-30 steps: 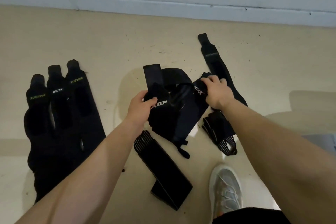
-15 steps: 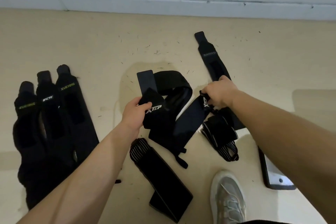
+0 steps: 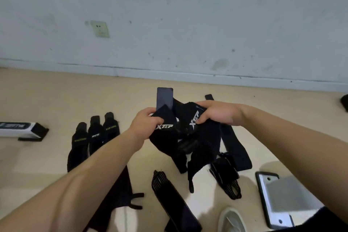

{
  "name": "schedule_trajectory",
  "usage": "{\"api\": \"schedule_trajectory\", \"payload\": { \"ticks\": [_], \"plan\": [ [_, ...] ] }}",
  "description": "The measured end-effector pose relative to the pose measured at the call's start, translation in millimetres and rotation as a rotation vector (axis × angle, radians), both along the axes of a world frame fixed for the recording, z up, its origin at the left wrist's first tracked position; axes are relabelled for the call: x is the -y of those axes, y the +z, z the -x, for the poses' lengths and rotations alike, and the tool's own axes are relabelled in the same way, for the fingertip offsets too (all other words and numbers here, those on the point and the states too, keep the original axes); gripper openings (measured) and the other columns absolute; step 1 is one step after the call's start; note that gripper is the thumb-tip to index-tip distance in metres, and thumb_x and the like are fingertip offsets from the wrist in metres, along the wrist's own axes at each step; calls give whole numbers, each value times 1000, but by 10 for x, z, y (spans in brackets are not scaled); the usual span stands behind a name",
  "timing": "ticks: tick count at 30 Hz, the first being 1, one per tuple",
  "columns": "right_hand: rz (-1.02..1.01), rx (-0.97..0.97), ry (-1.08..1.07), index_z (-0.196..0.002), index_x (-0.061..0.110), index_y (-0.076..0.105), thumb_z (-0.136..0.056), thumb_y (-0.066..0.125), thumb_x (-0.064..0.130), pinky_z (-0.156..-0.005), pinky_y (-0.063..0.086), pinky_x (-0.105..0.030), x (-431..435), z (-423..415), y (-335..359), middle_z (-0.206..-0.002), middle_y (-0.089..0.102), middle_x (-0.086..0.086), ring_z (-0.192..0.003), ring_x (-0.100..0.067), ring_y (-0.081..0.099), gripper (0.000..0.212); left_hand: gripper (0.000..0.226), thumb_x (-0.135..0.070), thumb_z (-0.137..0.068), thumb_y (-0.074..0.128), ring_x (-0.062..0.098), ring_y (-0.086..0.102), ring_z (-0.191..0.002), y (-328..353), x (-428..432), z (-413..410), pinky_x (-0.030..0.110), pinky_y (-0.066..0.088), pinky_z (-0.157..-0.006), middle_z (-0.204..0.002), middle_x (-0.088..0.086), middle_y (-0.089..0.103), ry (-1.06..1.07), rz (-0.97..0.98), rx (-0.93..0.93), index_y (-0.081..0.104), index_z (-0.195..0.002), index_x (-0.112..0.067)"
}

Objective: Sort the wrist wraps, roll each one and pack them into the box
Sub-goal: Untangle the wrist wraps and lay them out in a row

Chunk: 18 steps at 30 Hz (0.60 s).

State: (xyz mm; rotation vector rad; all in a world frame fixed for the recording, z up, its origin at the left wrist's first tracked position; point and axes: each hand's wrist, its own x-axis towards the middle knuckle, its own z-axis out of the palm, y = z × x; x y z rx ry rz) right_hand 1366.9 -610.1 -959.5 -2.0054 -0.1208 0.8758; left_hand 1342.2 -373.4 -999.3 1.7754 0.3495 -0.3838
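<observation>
The left hand (image 3: 145,124) pinches one XTEP wrist wrap (image 3: 165,137) and the right hand (image 3: 219,116) pinches a second XTEP wrap (image 3: 207,137), both raised between them. Sorting seems in hand; next, this tangled pair likely needs separating and laying beside the sorted wraps (image 3: 94,137) left of the left hand.

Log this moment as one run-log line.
stage: sorting | left hand: grips XTEP wrist wrap | right hand: grips second XTEP wrap | at left: three wraps side by side | box: far left

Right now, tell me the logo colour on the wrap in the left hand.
White, on the black wrap in the left hand; clearest in the head view.
</observation>
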Motion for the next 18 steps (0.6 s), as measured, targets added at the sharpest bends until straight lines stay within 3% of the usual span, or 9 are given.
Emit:
{"api": "schedule_trajectory", "payload": {
  "ticks": [3, 5, 8, 10, 13, 16, 18],
  "plan": [
    [-226, -11, -161, -119, 17, 70, -95, 61, 3, -92, 59, -37, -220, 332, 365, -110, 77, -9, -103, -27, 74, 29, 24, -3, -98, 62, 31, 75, -94, 408, -184, 211, 42, 60, -81, -104, 12, 78, 29, 70, 58, 71, -116, -16],
    [-342, 19, -222, -115, 16, 71, -98, 64, 18, -88, 59, -33, -360, 548, 506, -108, 78, -6, -100, -23, 75, 18, 17, -12, -102, 63, 28, 77, -94, 619, -272, 380, 41, 62, -82, -103, 10, 80, 14, 140, 110, 72, -116, -17],
    [-395, 90, -349, -106, 12, 73, -100, 63, 28, -84, 61, -33, -577, 688, 600, -101, 79, -7, -94, -23, 76, 20, 17, -22, -104, 61, 24, 78, -88, 742, -359, 587, 34, 61, -73, -100, 9, 81, 62, 196, 190, 73, -115, -16],
    [-429, 143, -452, -97, 11, 74, -100, 64, 24, -75, 60, -31, -713, 658, 645, -94, 79, -7, -86, -22, 76, 17, 18, -24, -104, 61, 21, 78, -86, 730, -400, 660, 29, 58, -67, -98, 8, 81, 128, 222, 200, 74, -113, -16],
    [-484, 221, -542, -94, 11, 72, -99, 63, 12, -71, 59, -28, -828, 607, 699, -89, 78, -6, -82, -20, 74, 11, 16, -24, -104, 61, 18, 78, -86, 712, -412, 677, 31, 59, -72, -99, 4, 81, 165, 215, 185, 75, -111, -19],
    [-517, 267, -532, -105, 11, 71, -95, 60, 1, -78, 61, -32, -845, 593, 728, -96, 76, -11, -86, -21, 73, 18, 16, -22, -105, 59, 16, 78, -86, 717, -385, 661, 34, 59, -82, -96, 0, 81, 162, 218, 225, 74, -109, -21],
    [-593, 248, -523, -110, 12, 70, -92, 57, -4, -74, 60, -30, -865, 586, 767, -95, 76, -9, -84, -19, 72, 28, 16, -22, -106, 58, 18, 78, -87, 733, -388, 655, 39, 60, -86, -95, 0, 81, 186, 242, 242, 74, -109, -22]
  ]
}}
